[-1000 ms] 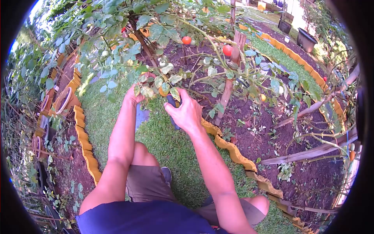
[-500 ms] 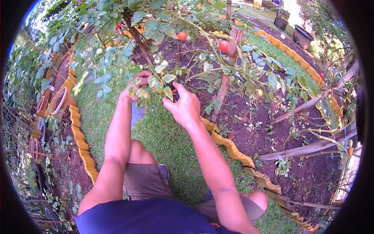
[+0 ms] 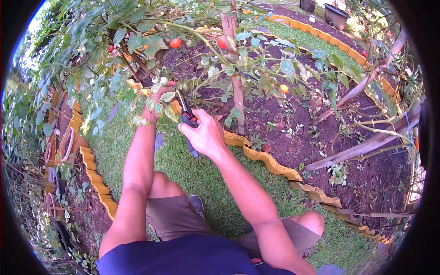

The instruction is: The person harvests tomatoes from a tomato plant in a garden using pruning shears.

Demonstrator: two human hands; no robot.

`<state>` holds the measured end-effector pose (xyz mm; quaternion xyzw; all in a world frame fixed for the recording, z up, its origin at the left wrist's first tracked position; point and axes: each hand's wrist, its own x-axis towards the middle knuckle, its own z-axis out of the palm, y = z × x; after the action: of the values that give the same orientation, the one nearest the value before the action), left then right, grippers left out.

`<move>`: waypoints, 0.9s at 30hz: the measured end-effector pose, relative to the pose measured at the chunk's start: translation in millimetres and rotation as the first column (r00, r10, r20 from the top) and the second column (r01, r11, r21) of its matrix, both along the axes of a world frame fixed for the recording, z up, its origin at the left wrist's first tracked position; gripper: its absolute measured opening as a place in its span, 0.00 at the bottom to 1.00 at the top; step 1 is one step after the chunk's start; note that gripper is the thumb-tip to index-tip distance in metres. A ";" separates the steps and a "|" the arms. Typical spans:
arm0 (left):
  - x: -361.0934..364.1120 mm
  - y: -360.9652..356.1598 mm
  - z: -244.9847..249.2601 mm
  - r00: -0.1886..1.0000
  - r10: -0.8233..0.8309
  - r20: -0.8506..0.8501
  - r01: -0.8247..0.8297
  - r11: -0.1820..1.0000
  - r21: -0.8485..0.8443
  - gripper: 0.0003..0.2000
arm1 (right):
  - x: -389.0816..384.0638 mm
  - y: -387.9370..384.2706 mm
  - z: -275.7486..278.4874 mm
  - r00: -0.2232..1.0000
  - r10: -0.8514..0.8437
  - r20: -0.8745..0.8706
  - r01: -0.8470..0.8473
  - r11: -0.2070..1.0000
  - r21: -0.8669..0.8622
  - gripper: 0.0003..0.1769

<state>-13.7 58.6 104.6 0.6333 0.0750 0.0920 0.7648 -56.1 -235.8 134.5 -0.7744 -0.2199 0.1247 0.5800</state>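
pruners (image 3: 187, 118) — in the right hand (image 3: 206, 135)

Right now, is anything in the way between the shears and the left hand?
Yes: a few pale leaves hang between the left hand and the shears in the right hand. Whether they touch the blades, I can't tell.

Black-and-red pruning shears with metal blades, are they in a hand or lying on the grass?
In hand: the bare right hand grips the shears by their dark handles, the metal blades pointing up.
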 end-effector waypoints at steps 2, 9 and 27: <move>12.2 -9.4 1.6 0.999 0.039 0.025 -0.037 0.995 -0.089 0.15 | 4.2 5.2 -0.2 1.000 0.023 -0.019 -0.023 1.000 0.000 0.32; 30.9 -32.9 1.7 0.999 -0.034 0.020 0.038 0.952 -0.304 0.13 | 12.1 4.2 10.6 0.999 0.019 0.036 -0.017 0.998 -0.063 0.32; 39.4 -36.6 7.3 0.967 -0.254 -0.006 0.241 0.927 -0.286 0.13 | 21.3 6.9 29.1 0.993 0.053 0.105 -0.040 0.991 -0.128 0.37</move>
<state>25.7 22.0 111.9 0.5235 0.0235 -0.0305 0.8512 -34.9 -228.9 163.6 -0.8097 -0.2607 0.1097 0.5142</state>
